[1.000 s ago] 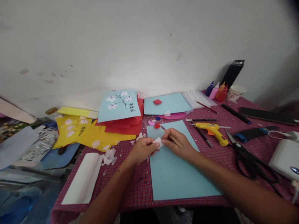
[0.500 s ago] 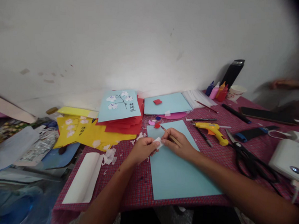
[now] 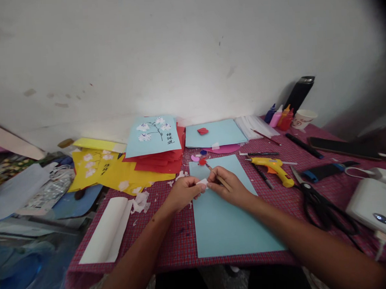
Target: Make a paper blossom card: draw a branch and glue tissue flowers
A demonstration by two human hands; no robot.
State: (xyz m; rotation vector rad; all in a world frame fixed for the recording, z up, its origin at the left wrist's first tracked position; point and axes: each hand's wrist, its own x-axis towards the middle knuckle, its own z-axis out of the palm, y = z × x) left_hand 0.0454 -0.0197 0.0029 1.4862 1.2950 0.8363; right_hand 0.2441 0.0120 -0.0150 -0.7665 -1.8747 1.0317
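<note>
White paper piece [image 3: 202,182] is up over the top-left part of the smooth blue sheet [image 3: 230,229], pinched pretty much closed in the left hand's [image 3: 184,191] grip. Right hand's [image 3: 229,185] grip is closed around a slim wooden brush [image 3: 223,182], fingertips right by the paper's edge. Bench [image 3: 172,244] has a checked red cloth. Past the hands there's a round red paint blob [image 3: 202,161], then a flat blue card with puffy white flowers [image 3: 154,138].

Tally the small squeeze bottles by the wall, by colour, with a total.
Dark blue bottle: 1
Pink bottle: 1
Orange bottle: 1
Red bottle: 1
Total: 4
</note>
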